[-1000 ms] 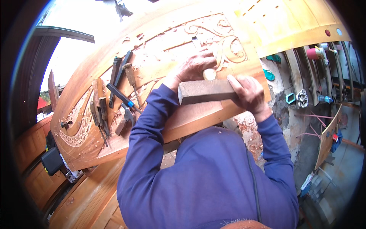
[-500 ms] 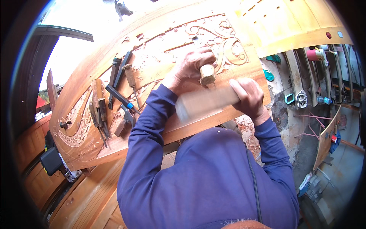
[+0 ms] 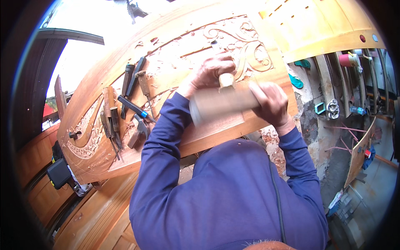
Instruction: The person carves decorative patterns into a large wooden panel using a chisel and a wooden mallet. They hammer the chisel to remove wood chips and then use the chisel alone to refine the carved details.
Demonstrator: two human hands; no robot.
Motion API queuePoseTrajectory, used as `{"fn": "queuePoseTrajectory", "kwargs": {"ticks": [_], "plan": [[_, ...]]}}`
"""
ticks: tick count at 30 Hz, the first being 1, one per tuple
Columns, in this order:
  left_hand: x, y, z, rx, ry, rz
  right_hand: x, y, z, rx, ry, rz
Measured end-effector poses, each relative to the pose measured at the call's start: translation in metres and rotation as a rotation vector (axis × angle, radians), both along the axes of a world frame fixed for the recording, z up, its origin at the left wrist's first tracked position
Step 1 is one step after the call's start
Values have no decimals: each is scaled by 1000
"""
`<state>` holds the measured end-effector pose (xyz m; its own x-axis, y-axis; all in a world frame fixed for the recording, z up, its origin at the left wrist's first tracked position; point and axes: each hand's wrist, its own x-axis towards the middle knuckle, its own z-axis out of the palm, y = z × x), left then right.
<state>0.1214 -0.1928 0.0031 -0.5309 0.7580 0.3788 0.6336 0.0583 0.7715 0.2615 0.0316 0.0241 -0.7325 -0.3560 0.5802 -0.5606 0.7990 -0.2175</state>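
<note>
My left hand is wrapped round the wooden handle of a chisel. Its blade points away from me onto a carved wooden panel with scroll and leaf relief. In my right hand is a thick wooden mallet, smeared by motion. Its broad end extends left, close to the butt of the chisel handle; whether they touch I cannot tell. Wood shavings lie scattered over the carving. Left of my left arm, several carving chisels with wooden handles rest on the panel.
A dark-handled tool with a blue band lies among the chisels, near a small wooden plane-like block. Another pale panel stands at the upper right. Green slippers and a red cup are on the right side.
The mallet has shifted slightly up toward the chisel butt. My left hand stays on the chisel in nearly the same place.
</note>
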Motion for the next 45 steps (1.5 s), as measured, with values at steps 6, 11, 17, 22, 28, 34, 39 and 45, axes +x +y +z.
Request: {"fn": "queuePoseTrajectory", "kwargs": {"ticks": [6,11,17,22,28,34,39,45], "plan": [[13,-11,-11,245,575,499,17,6,9,19,-31,-71],[36,0,2,-80,394,188,54,11,-4,-93,-112,-126],[25,7,-19,-190,332,-70,72,11,-8,-89,-135,-134],[24,7,-16,-159,343,-54,72,10,-6,-85,-130,-160],[33,6,4,-219,287,-22,66,14,-1,-18,-95,-98],[34,5,7,-164,247,22,58,10,4,-7,-92,-50],[32,3,8,-174,219,27,49,9,4,-12,-59,-30],[23,4,-8,-149,292,-16,4,25,3,245,-121,138]]}}
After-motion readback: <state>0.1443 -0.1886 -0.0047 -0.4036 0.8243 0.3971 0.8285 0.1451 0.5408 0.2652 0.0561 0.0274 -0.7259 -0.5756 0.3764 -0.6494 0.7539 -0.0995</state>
